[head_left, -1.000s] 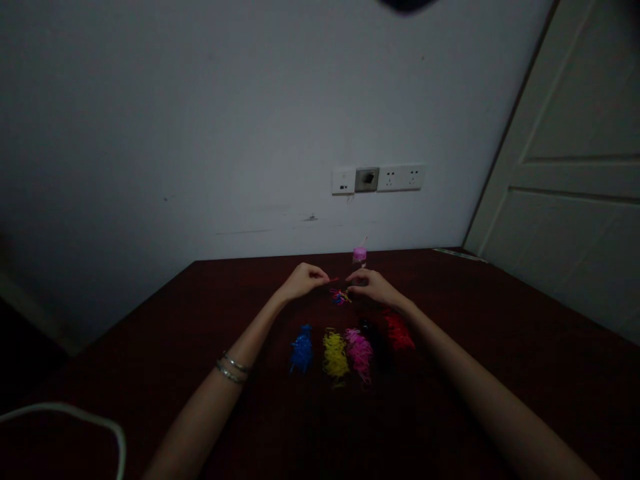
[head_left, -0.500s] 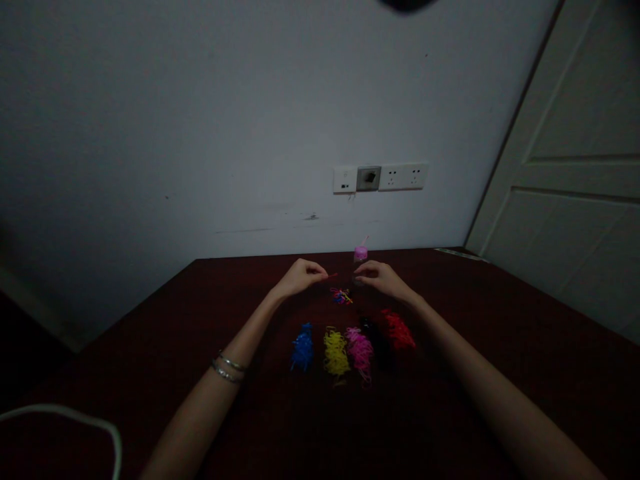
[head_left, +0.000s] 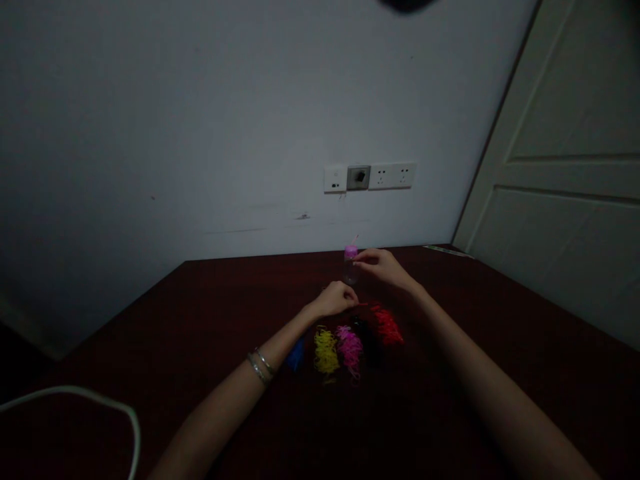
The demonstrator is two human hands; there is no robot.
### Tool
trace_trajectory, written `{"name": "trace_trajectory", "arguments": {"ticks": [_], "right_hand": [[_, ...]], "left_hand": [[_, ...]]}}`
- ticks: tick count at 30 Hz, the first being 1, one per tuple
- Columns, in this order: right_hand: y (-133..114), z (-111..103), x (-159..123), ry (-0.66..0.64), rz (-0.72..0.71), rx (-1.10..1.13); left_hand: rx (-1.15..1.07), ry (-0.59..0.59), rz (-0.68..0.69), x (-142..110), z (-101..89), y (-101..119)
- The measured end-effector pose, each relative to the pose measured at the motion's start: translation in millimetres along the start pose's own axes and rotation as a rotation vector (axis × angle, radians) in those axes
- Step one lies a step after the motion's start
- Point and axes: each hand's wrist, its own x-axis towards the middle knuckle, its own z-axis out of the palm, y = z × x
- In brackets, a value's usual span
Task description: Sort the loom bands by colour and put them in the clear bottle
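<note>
My left hand (head_left: 338, 298) is closed in a pinch on a thin red rubber band (head_left: 363, 304), whose end sticks out to the right, towards the pile of red rubber bands (head_left: 388, 325). My right hand (head_left: 384, 267) has thumb and fingertips pinched together in front of a clear bottle with a pink cap (head_left: 351, 251); whether they touch it or hold something small, I cannot tell. Nearer me lie piles of yellow rubber bands (head_left: 326, 350), pink rubber bands (head_left: 350, 348) and dark bands (head_left: 367, 337). Blue rubber bands (head_left: 296, 356) are partly behind my left forearm.
The dark red table (head_left: 240, 287) meets a pale wall with a row of sockets (head_left: 393, 176). A white cable (head_left: 95, 397) curves over the left front. A flat strip (head_left: 447, 251) lies at the back right edge, near a panelled door (head_left: 555, 200).
My left hand has moved right and nearer with the red band, now covering the small mixed pile. My right hand has risen slightly beside the bottle. The view has shifted a little right.
</note>
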Motion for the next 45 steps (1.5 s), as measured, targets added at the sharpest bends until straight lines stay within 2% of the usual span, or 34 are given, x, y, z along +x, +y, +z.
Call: {"name": "trace_trajectory", "arguments": {"ticks": [4, 8, 16, 20, 24, 27, 33, 36, 39, 45], "right_hand": [[1, 1, 0, -0.006, -0.009, 0.01], [2, 1, 1, -0.002, -0.014, 0.009], [3, 1, 0, -0.011, -0.01, 0.01], [4, 2, 0, -0.016, -0.016, 0.024], [5, 1, -1, -0.021, -0.025, -0.01], [7, 2, -1, -0.068, -0.04, -0.095], [9, 12, -4, -0.314, 0.014, -0.207], [7, 20, -8, -0.431, 0.052, -0.219], [5, 30, -12, -0.478, 0.058, -0.278], [9, 46, -19, -0.52, 0.074, -0.415]], "left_hand": [[0.069, -0.009, -0.005, 11, 21.6, 14], [0.128, -0.015, -0.018, 17, 31.3, 22], [0.088, -0.047, -0.028, 23, 35.7, 24], [0.011, -0.016, 0.004, 20, 27.4, 18], [-0.054, 0.107, 0.004, 15, 4.8, 3], [-0.106, 0.187, -0.06, 7, -16.1, -17], [-0.194, 0.296, -0.257, -20, -46.5, -62], [-0.222, 0.35, -0.361, -33, -52.0, -82], [-0.245, 0.405, -0.441, -41, -52.8, -97], [-0.271, 0.47, -0.504, -43, -49.8, -107]]}}
